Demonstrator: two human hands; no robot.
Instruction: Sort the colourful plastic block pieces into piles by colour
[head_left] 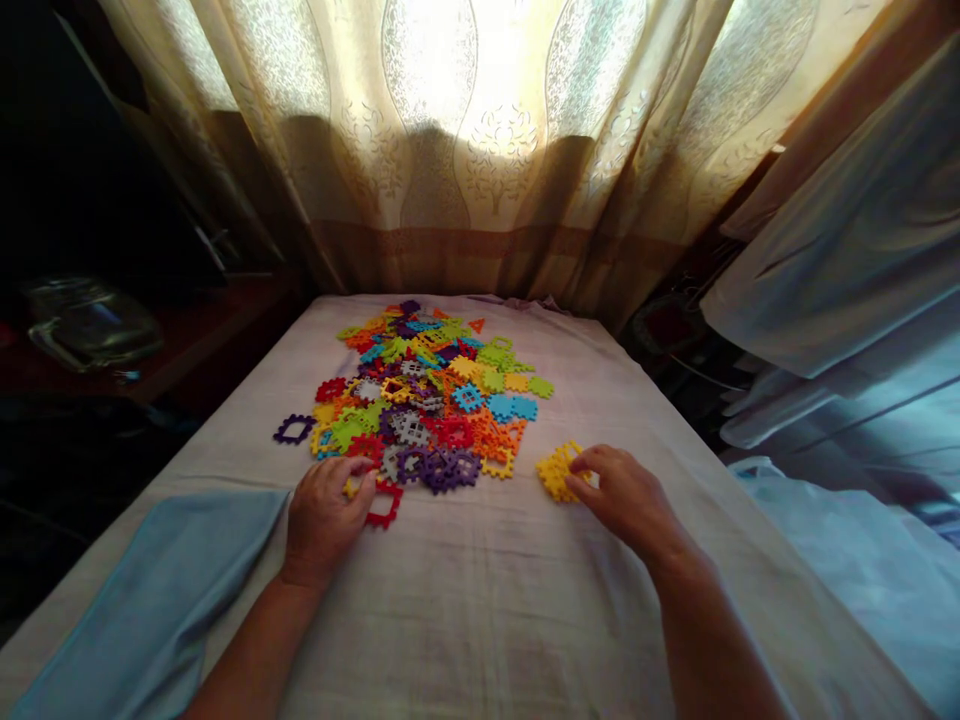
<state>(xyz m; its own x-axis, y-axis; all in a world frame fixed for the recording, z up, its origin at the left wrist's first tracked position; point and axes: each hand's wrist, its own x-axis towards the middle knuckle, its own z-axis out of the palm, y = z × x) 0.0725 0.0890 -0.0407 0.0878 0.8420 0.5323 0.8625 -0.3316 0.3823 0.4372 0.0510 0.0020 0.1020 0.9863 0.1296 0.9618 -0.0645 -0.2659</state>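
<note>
The small heap of yellow pieces (555, 475) lay on the surface (487, 600), to the right of the large mixed pile (427, 400) and apart from it. The right hand (619, 492) reached the edge of this heap with curved fingers; whether they pinched a piece, one could not tell. At the near edge of the pile, the left hand (330, 508) curled its fingers over a yellow piece (349, 488), mostly hidden, so their grip was also unclear. Beside them lay a red frame (383, 522). A blue cloth (165, 570) was at the left, and behind hung a curtain (480, 200).
</note>
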